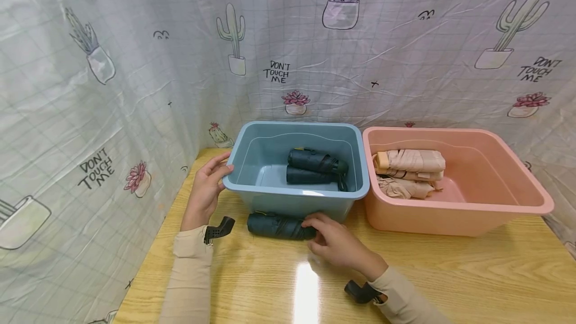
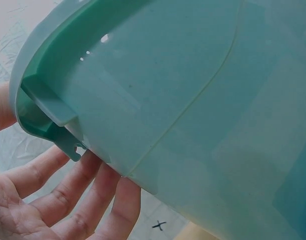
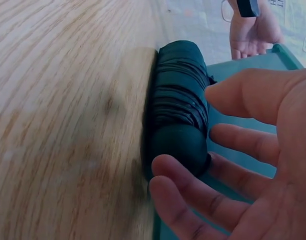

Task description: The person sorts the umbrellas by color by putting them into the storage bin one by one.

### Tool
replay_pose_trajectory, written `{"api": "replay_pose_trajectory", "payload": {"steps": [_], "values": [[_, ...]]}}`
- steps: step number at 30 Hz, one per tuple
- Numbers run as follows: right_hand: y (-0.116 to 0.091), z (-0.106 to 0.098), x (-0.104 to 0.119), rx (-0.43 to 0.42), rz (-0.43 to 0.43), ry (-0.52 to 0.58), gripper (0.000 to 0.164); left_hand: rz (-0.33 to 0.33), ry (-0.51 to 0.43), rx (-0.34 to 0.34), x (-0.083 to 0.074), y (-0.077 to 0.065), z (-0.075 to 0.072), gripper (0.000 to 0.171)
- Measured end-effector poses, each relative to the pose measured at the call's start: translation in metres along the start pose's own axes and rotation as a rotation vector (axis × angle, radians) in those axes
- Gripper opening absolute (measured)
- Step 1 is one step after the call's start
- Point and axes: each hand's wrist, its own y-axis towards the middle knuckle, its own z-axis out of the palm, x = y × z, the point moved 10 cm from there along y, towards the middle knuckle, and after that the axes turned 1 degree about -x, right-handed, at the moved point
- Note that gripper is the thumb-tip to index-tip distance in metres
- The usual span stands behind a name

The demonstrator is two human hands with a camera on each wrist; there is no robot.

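A dark green folded umbrella (image 1: pixel 275 226) lies on the table along the front of the blue bin (image 1: pixel 292 193). My right hand (image 1: pixel 337 244) is at the umbrella's rounded handle end. In the right wrist view, the spread fingers (image 3: pixel 180 200) reach around that end of the umbrella (image 3: pixel 177 110), and the thumb stands off to the side. At the bin's left end, my left hand (image 1: pixel 210 184) holds the rim, thumb on top. Its fingers (image 2: pixel 88 200) lie against the bin's outer wall (image 2: pixel 157 100). Two more dark umbrellas (image 1: pixel 312 160) lie inside the blue bin.
Right of the blue bin stands a pink bin (image 1: pixel 463 209). Several beige folded umbrellas (image 1: pixel 414 161) lie at its left end. Both bins stand on a wooden table (image 1: pixel 252 284), close to a printed curtain (image 1: pixel 180 64) at the back that also runs along the left.
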Motion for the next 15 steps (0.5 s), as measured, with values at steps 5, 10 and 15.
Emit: {"api": "replay_pose_trajectory", "payload": {"steps": [5,10,15], "values": [[0.0002,0.0022,0.0004,0.01,0.025,-0.03,0.044,-0.001,-0.002,-0.004,0.0002,-0.0001,-0.0006,0.046],[0.0011,0.006,0.0,-0.015,0.072,-0.133,0.047,-0.002,-0.005,-0.005,0.0,-0.0002,-0.0004,0.045],[0.0034,0.0072,0.0031,-0.078,0.097,-0.237,0.048,-0.002,0.001,-0.006,-0.001,-0.0007,-0.0007,0.046]]}}
